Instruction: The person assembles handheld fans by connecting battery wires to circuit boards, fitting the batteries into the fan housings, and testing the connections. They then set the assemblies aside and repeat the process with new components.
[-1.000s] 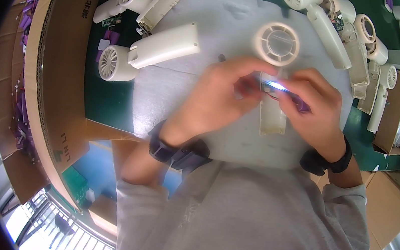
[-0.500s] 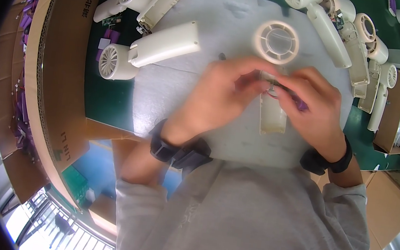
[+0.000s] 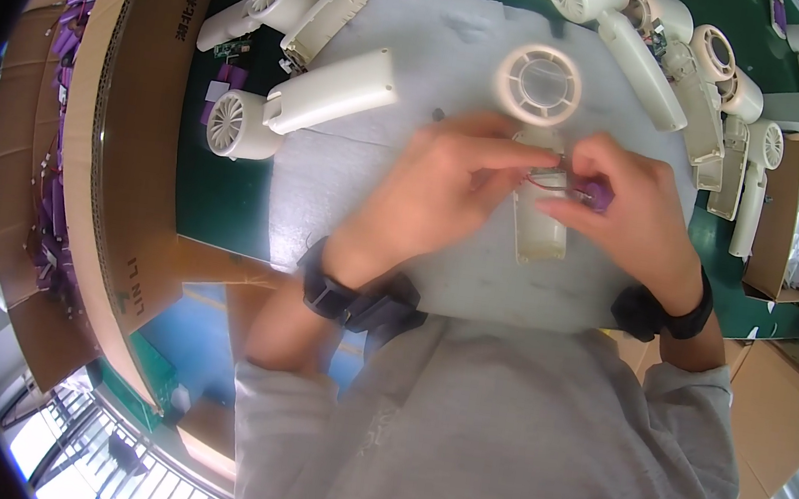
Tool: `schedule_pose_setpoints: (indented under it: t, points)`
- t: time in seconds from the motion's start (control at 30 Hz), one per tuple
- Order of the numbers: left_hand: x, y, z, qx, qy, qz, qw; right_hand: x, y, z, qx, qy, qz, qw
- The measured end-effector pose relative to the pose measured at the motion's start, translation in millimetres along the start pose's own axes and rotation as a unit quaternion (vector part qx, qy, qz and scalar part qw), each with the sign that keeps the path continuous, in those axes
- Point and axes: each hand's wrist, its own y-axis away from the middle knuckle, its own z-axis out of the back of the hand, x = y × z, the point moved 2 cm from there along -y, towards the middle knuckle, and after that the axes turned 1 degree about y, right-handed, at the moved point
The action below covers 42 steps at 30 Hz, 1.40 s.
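Note:
A cream handheld fan lies on the grey mat in front of me, its round head (image 3: 539, 84) away from me and its open handle shell (image 3: 541, 236) toward me. Over the handle, my right hand (image 3: 642, 206) grips a purple battery (image 3: 596, 196) between thumb and fingers. My left hand (image 3: 444, 180) reaches in from the other side, thumb and forefinger pinched near a thin red wire (image 3: 542, 181). Whatever lies in that pinch is small and blurred. Parts of the handle's inside are hidden by my fingers.
A closed cream fan (image 3: 329, 94) lies left on the mat (image 3: 345, 202). Several fans in pieces crowd the far left and right. A cardboard box of white pieces (image 3: 789, 220) stands right; a tall cardboard box wall (image 3: 140, 114) rises left, with purple batteries (image 3: 59, 154) beyond.
My hands have drawn slightly apart over the handle, and the right one has turned so the battery and wire show more. The whole view has shifted a little.

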Motion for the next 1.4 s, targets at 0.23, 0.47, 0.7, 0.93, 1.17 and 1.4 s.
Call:
schedule_pose_setpoints:
  t: [0.23, 0.47, 0.7, 0.93, 1.17, 1.4]
  points:
    - [-4, 1, -7, -0.039, 0.098, 0.027, 0.994, -1, 16, 1, -0.038, 0.076, 0.137, 0.987]
    - [-8, 3, -10, -0.049, 0.061, 0.079, 0.994, -17, 44, 16, -0.071, 0.108, 0.145, 0.981]
    - [1, 8, -18, -0.058, 0.124, 0.115, 0.984, -14, 47, 11, -0.064, 0.141, 0.159, 0.975]
    - [3, 9, -20, -0.058, 0.123, 0.117, 0.984, -9, 47, -1, -0.100, 0.207, 0.179, 0.956]
    - [3, 8, -18, -0.054, 0.128, 0.117, 0.983, -20, 43, 10, -0.100, 0.088, 0.166, 0.977]
    - [7, 15, -11, -0.047, 0.155, 0.130, 0.978, -26, 44, 6, -0.112, 0.093, 0.191, 0.971]
